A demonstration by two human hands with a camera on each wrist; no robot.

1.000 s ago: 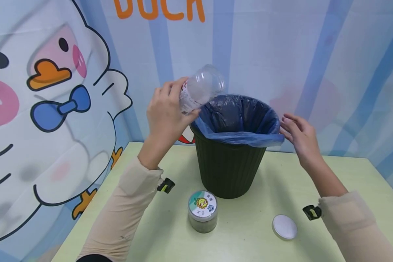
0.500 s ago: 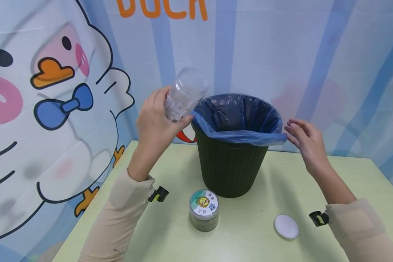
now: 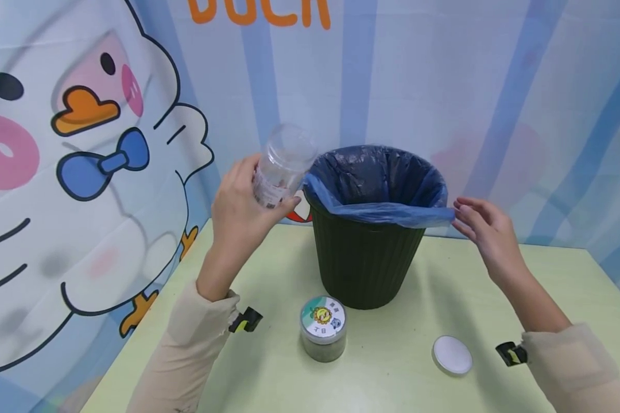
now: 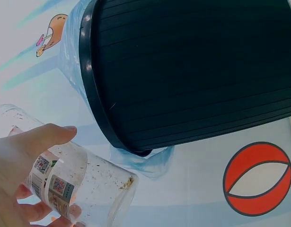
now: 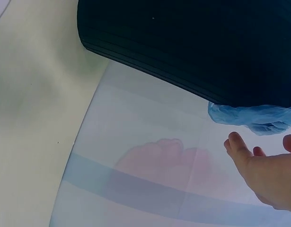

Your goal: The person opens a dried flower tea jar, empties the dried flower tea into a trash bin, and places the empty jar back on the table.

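My left hand [image 3: 240, 203] grips a clear plastic jar [image 3: 285, 160] with a printed label, thumb on one side and fingers on the other. The jar leans to the right, just left of the black trash bin [image 3: 368, 264]. In the left wrist view, brown specks cling inside the jar [image 4: 100, 177] near its far end. A blue bag [image 3: 387, 213] lines the bin and folds over its rim. At the bin's right side is my right hand [image 3: 491, 241], fingers loosely bent and holding nothing. The right wrist view shows a small gap between these fingers [image 5: 237, 144] and the bag [image 5: 259, 118].
A lidded round jar [image 3: 324, 341] with a sunflower picture on top stands in front of the bin. To its right, a white lid [image 3: 452, 355] lies on the pale green table [image 3: 392, 378]. A printed cloth backdrop [image 3: 408, 74] rises close behind the bin.
My left hand has drawn the clear jar left and down, away from above the bin's rim, and the jar is more upright. My right hand has dropped slightly beside the bag.
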